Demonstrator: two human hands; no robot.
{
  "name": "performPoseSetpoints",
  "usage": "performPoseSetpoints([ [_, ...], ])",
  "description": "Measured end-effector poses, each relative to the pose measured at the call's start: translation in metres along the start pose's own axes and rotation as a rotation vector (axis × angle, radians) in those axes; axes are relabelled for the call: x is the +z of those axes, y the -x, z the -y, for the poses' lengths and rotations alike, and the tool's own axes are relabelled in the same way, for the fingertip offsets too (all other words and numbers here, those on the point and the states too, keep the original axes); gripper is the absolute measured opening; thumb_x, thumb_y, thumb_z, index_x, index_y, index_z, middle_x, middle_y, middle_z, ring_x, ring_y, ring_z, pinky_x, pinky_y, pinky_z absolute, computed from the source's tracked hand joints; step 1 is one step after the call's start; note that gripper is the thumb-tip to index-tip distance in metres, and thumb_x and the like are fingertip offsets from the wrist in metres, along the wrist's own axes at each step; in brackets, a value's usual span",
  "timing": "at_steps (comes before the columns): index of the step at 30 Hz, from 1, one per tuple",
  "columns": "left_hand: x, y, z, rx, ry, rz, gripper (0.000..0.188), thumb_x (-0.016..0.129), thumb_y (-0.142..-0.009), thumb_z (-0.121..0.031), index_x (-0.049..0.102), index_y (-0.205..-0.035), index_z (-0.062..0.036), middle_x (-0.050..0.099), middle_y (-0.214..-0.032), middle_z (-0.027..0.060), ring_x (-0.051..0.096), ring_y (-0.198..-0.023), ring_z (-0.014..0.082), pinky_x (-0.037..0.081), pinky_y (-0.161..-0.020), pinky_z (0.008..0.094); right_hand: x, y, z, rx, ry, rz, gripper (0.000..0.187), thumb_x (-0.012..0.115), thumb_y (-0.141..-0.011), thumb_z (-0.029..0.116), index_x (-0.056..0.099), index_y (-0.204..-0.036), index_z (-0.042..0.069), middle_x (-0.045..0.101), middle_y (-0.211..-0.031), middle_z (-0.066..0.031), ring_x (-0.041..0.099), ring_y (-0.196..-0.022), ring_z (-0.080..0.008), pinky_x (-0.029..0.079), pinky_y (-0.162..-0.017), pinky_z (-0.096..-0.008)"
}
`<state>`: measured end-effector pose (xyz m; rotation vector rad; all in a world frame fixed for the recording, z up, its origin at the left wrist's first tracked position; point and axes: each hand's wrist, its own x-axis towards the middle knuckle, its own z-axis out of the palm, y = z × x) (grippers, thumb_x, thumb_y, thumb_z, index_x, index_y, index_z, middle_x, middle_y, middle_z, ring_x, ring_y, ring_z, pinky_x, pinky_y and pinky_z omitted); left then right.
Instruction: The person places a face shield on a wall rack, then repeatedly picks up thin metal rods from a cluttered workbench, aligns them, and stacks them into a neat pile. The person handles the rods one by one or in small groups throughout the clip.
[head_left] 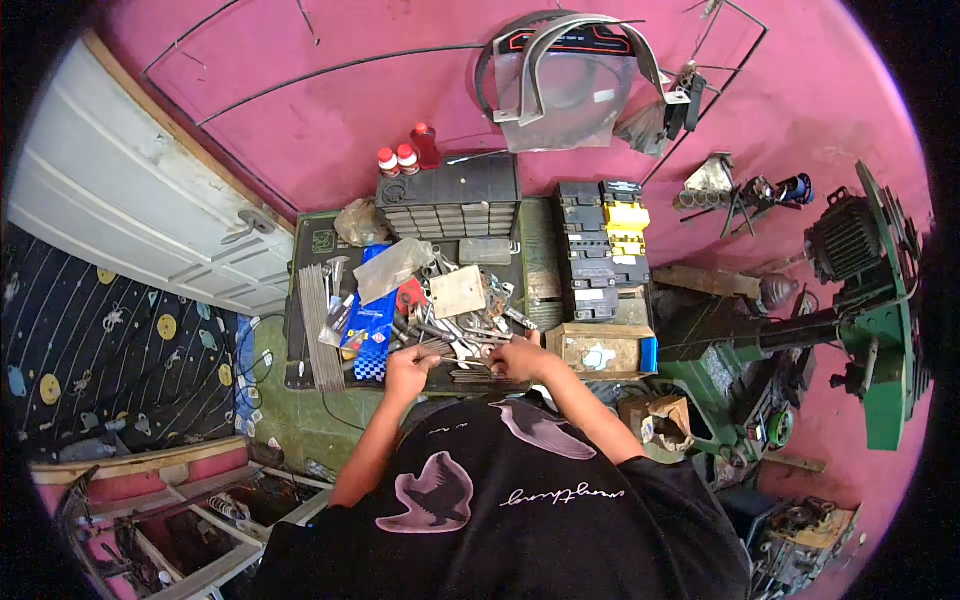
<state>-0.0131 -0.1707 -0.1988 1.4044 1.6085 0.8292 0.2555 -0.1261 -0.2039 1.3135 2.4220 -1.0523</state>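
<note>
My left hand point(407, 371) is at the near edge of the cluttered workbench, fingers closed; thin sticks show beside its fingertips, but what it grips is too small to make out. To its right, my right hand point(523, 360) is curled over the tools, its fingertips partly hidden along with whatever they hold. Between the hands lie several metal wrenches point(460, 346). A short row of thin rods point(472, 377) rests by the bench edge below the right hand. Beyond them sit a beige square plate point(457, 292) and a red piece point(410, 295).
On the bench's left lie a bundle of long thin rods point(320, 330) and a blue packet point(375, 325). A drawer cabinet point(450, 195) stands at the back. Black batteries point(590, 250) and a shallow wooden box point(600, 335) are at right, beside a green machine point(715, 370).
</note>
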Motion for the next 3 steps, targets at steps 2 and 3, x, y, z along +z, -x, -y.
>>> performPoseSetpoints([
  [2,0.001,-0.003,-0.002,0.025,0.007,0.029,0.013,0.078,-0.083,-0.015,0.076,-0.087,-0.0034,0.075,-0.08,0.0099,0.07,-0.071,0.0191,0.054,-0.07,0.0317,-0.012,-0.005,0.007,0.018,-0.103,0.138,0.028,0.065,-0.092,0.035,0.073,-0.117,0.024,0.072,-0.114,-0.0111,0.052,-0.128,-0.0325,0.027,-0.098,-0.0601],
  [3,0.005,-0.006,0.0,0.116,-0.08,0.028,0.014,0.079,-0.083,-0.016,0.077,-0.089,-0.0039,0.076,-0.082,0.0113,0.071,-0.072,0.0209,0.054,-0.071,0.0323,-0.006,-0.014,0.011,0.003,-0.196,0.086,0.036,0.067,-0.091,0.039,0.07,-0.125,0.028,0.071,-0.118,-0.0109,0.051,-0.129,-0.0333,0.03,-0.098,-0.0591],
])
